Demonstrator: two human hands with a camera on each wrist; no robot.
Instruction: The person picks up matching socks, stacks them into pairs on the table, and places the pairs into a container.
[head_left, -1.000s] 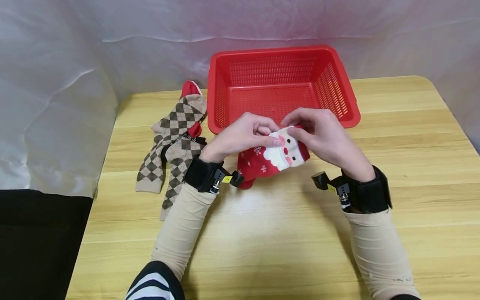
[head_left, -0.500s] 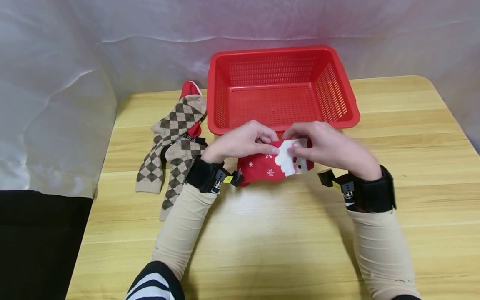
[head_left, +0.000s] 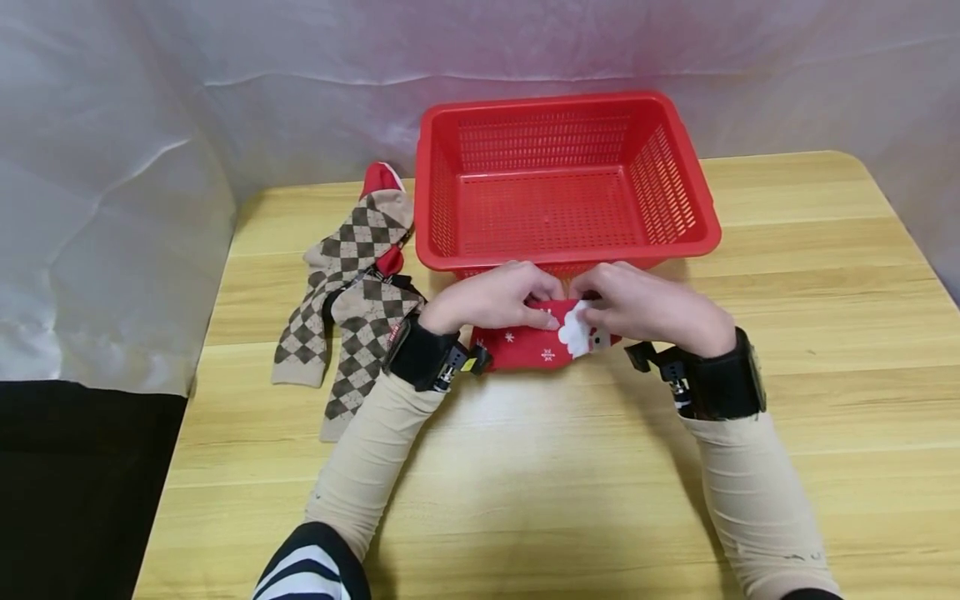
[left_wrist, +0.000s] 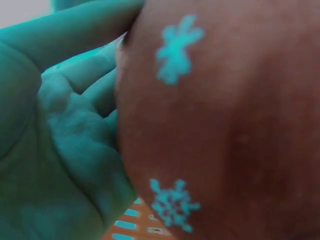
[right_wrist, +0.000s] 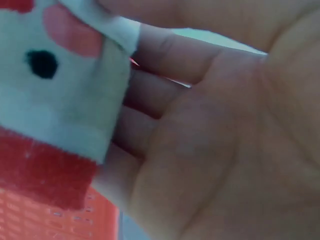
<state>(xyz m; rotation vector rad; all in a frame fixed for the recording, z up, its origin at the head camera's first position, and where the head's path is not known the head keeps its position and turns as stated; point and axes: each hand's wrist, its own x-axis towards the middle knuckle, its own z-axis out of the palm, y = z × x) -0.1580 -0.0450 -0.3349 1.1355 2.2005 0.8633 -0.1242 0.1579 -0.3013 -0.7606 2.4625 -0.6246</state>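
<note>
A red Santa sock with white snowflakes lies bunched on the wooden table, just in front of the red basket. My left hand grips its left upper edge and my right hand pinches its right end by the white Santa face. In the left wrist view the red fabric with snowflakes fills the frame beside my curled fingers. The Santa face sits against my fingers in the right wrist view.
Two brown argyle socks lie to the left of the basket, with a second red sock partly under them. A white sheet hangs behind and to the left of the table. The table's left edge drops to a dark floor.
Both hands have lowered the Santa sock from in front of the basket rim down onto the table, and the sock is now folded more tightly.
</note>
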